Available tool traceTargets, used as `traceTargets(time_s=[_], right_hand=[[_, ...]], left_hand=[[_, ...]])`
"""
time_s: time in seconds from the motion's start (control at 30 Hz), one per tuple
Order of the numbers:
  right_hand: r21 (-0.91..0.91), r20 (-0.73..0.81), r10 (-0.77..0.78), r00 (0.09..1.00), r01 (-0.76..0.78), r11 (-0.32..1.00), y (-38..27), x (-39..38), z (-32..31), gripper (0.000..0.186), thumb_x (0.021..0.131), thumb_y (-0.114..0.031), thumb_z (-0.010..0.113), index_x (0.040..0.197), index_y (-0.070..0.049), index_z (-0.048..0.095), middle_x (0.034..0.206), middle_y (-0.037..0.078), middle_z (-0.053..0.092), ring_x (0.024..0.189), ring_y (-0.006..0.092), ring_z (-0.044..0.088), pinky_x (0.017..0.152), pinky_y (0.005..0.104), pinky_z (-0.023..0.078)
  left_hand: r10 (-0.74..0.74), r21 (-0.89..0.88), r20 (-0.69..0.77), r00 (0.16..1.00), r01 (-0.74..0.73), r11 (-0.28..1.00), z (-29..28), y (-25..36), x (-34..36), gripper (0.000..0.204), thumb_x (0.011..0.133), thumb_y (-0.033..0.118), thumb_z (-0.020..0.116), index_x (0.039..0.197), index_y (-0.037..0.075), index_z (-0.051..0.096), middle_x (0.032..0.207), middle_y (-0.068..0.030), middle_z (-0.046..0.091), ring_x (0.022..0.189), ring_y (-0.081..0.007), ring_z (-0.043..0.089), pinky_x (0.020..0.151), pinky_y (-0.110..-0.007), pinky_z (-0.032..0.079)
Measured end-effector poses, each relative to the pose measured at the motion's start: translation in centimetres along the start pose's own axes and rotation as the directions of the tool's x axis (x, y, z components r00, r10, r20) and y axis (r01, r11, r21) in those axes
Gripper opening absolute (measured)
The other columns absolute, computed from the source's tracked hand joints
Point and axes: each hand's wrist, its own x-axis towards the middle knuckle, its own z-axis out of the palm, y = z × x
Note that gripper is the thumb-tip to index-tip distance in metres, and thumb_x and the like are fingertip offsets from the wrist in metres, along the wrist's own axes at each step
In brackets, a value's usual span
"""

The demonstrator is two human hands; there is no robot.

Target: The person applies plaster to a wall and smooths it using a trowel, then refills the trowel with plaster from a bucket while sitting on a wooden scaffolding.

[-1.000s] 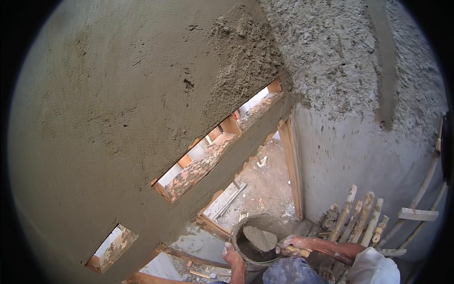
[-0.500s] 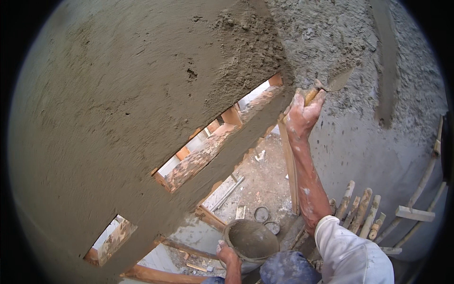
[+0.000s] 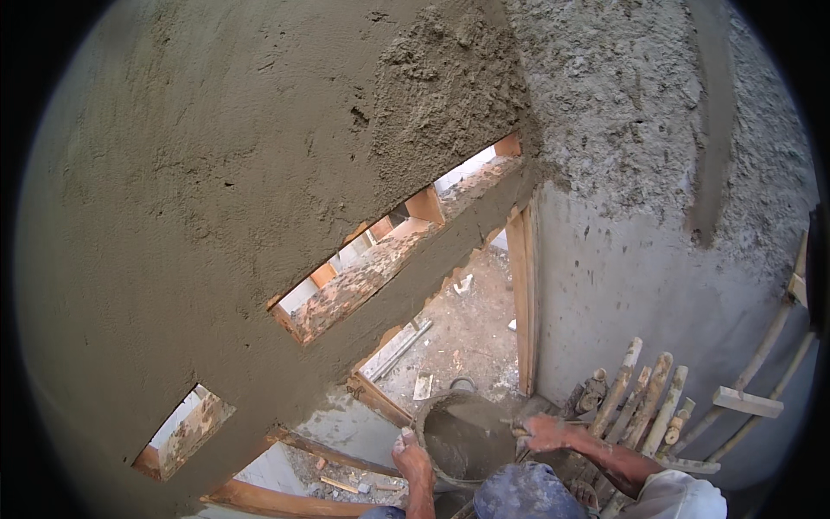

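A bucket [image 3: 437, 406] of wet grey mortar [image 3: 471, 441] stands low in the middle of the head view. At its left rim, my left hand [image 3: 415, 458] is closed on the edge. My right hand [image 3: 546, 432] is at the opposite rim, fingers closed round a trowel [image 3: 519, 427]. Little of the trowel shows; its blade seems to be at the mortar, but I cannot make it out clearly. Above spreads a wall [image 3: 216, 216] coated with wet mortar, smooth on the left. A rough patch of mortar [image 3: 450, 86] lies near the corner.
A long slot opening [image 3: 372, 264] with wooden dividers and a smaller opening [image 3: 184, 432] pierce the wall. Below is a wooden door frame [image 3: 521, 294]. Several bamboo poles [image 3: 648, 402] lie at the lower right, beside a bamboo ladder [image 3: 748, 400]. Rubble dots the floor [image 3: 471, 333] far below.
My right hand has come down from the wall corner to the bucket with the trowel. My left hand stays on the bucket rim. The view has shifted slightly.
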Motion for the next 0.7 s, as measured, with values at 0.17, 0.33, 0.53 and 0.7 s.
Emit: traceTargets(time_s=[0.17, 0.33, 0.53, 0.7], right_hand=[[-0.373, 0.039, 0.017, 0.999, -0.001, 0.928, 4.3, 5.9, 9.7, 0.029, 0.09, -0.025, 0.064, 0.105, 0.0, 0.07, 0.106, 0.024, 0.074, 0.102, 0.0393, 0.072, 0.084, 0.0526, 0.057], [-0.046, 0.122, -0.29, 0.949, 0.297, 0.954, 14.2, 12.8, 15.0, 0.029, 0.092, -0.024, 0.065, 0.097, 0.004, 0.068, 0.103, 0.027, 0.072, 0.092, 0.0374, 0.072, 0.08, 0.0569, 0.053], [-0.291, 0.294, -0.222, 0.93, 0.308, 0.906, 7.3, 11.2, 14.1, 0.029, 0.087, -0.026, 0.065, 0.109, -0.009, 0.075, 0.105, 0.016, 0.075, 0.102, 0.036, 0.073, 0.088, 0.0488, 0.057], [0.239, 0.285, 0.066, 0.956, -0.138, 0.961, 18.6, 10.3, 19.6, 0.039, 0.095, -0.023, 0.063, 0.13, -0.007, 0.07, 0.124, 0.013, 0.072, 0.112, 0.0283, 0.068, 0.095, 0.0422, 0.051]], left_hand=[[0.205, 0.2, 0.086, 0.975, -0.218, 0.955, 1.2, 0.9, -0.7, 0.044, 0.102, 0.036, 0.06, 0.102, -0.006, 0.073, 0.091, -0.0204, 0.074, 0.085, -0.032, 0.068, 0.079, -0.045, 0.05], [0.446, 0.151, 0.363, 0.818, -0.524, 0.838, 1.1, 5.0, -3.9, 0.034, 0.103, 0.023, 0.061, 0.115, -0.007, 0.073, 0.1, -0.0121, 0.075, 0.09, -0.0211, 0.065, 0.084, -0.037, 0.051], [0.394, 0.124, 0.415, 0.82, -0.48, 0.868, -1.1, 4.7, -4.4, 0.036, 0.104, 0.028, 0.061, 0.114, -0.004, 0.073, 0.097, -0.0136, 0.075, 0.089, -0.0221, 0.066, 0.084, -0.037, 0.052], [0.289, -0.012, 0.324, 0.901, -0.302, 0.953, 2.9, 4.8, -6.4, 0.039, 0.108, 0.027, 0.057, 0.118, -0.008, 0.069, 0.104, -0.0101, 0.072, 0.096, -0.0168, 0.06, 0.087, -0.034, 0.049]])
